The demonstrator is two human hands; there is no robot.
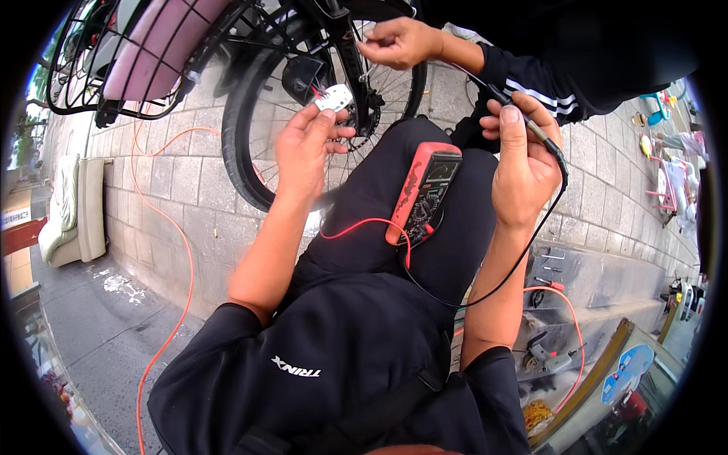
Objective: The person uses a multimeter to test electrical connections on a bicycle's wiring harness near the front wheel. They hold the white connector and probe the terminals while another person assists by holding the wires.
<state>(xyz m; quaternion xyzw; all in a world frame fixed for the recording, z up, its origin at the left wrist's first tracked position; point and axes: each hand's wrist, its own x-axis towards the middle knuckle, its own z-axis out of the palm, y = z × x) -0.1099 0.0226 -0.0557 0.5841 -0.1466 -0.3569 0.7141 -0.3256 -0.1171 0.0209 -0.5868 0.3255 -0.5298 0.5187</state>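
Note:
Between the thumb and fingers of my left hand (309, 140) is a small white plastic connector (334, 98). Thin red wires run from it toward a black box (305, 79) on the bike by the front wheel. My right hand (523, 163) grips a black multimeter probe (543, 136), and its black lead loops down past my forearm. A multimeter (426, 193) in a worn red case rests on my thighs, with red and black leads at its lower end. Close to the connector, another person's hand (402, 43) reaches in by the fork, its fingers curled.
The bike's wheel (254, 136) and wire basket (144, 53) stand ahead on grey paving. An orange cable (189, 262) trails along the left. Tools such as a red-handled screwdriver (556, 286) lie on the stone step at right. A cream armchair (80, 212) stands far left.

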